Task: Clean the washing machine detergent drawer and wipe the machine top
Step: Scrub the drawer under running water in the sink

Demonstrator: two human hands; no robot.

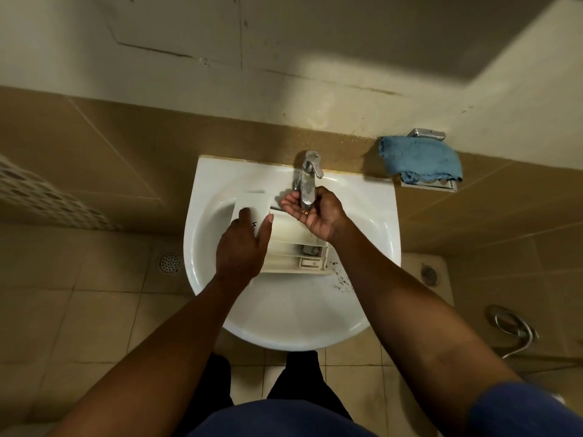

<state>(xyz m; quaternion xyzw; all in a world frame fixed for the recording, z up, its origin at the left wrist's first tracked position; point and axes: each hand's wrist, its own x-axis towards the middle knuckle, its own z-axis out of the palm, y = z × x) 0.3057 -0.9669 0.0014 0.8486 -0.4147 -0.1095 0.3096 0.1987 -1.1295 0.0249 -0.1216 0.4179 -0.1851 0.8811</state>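
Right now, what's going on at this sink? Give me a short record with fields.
sink: white, against a tiled wall
drawer: lying in the basin, compartments up
left hand: grips the drawer's front panel
right hand: cupped, palm up, under the tap
cloth: blue, draped over the rack on the wall, right
specks: dark, in the basin beside the drawer

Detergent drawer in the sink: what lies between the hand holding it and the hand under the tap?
In the head view, only the detergent drawer's own cream body spans the gap between the left hand and the right hand; nothing else lies there.
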